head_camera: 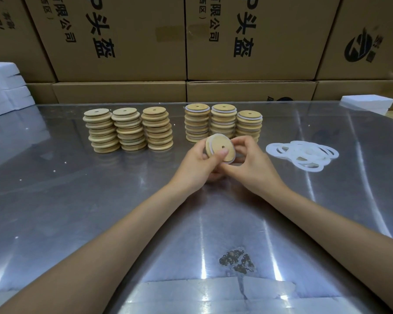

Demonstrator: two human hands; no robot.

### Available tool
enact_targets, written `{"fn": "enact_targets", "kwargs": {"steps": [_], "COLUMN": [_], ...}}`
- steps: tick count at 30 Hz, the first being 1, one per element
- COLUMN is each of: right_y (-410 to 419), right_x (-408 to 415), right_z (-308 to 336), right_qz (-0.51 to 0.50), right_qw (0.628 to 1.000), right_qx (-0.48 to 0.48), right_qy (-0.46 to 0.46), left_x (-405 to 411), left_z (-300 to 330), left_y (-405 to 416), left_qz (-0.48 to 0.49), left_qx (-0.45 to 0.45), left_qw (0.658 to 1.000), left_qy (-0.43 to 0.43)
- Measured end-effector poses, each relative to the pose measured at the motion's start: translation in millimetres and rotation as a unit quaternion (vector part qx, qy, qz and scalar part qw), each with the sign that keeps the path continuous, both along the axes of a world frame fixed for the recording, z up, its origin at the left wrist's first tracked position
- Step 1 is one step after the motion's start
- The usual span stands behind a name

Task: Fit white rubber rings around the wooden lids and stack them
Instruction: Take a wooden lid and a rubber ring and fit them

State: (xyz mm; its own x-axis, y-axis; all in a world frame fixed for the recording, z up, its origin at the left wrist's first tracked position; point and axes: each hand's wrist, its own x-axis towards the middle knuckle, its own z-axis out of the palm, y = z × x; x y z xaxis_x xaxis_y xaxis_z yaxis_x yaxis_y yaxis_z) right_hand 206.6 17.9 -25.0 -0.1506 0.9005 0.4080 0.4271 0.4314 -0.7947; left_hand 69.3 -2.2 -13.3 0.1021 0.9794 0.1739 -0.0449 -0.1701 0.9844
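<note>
Three stacks of bare wooden lids (128,129) stand well to the left of the fingers, none ringed yet. Nearer, just beyond the fingertips, three more stacks of ringed lids (222,122) show white edges between the layers.

In the middle, the left hand (196,164) grips the wooden lid (220,148) being worked, thumb curled over its face beside the centre hole, the other fingers wrapped behind it. The lid is tilted up off the steel table (100,211), held between both hands. A white rubber ring (208,141) shows along its upper left edge and again at the lower rim; it looks mostly seated, though the far side is hidden by the fingers, so I can't be sure. The right hand (250,164) has its fingers curled round the lid's right rim, pinching at the ring there.

To do this well, I'd say keep the left thumb pinning the face steady while the right fingertips walk the ring round the rim, pressing it flat into place without twisting, then check the hidden side before stacking.

Right of the fingers, apart from them, lies the loose pile of rings (303,155).
</note>
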Motion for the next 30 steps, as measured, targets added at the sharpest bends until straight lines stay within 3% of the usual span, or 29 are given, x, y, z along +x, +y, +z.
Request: {"fn": "enact_targets", "kwargs": {"steps": [5, 8, 11, 19, 30], "right_y": [8, 26, 50, 106, 119], "right_x": [0, 7, 15, 30, 34], "right_z": [1, 2, 4, 25, 20], "right_qz": [-0.034, -0.096, -0.163, -0.242, -0.225], "right_qw": [0.998, 0.989, 0.977, 0.965, 0.974], "right_qx": [0.051, 0.092, 0.128, 0.079, 0.001], "right_qy": [0.024, 0.063, 0.058, 0.065, 0.018], "left_x": [-3, -5, -6, -9, -8], "left_z": [-5, -8, -9, -9, -8], "left_y": [4, 5, 10, 13, 12], "left_qz": [-0.003, 0.004, 0.017, 0.025, 0.026], "left_qx": [0.038, 0.036, 0.028, 0.029, 0.028], "left_qw": [0.997, 0.990, 0.989, 0.988, 0.988], "left_qy": [0.069, 0.136, 0.145, 0.148, 0.152]}}
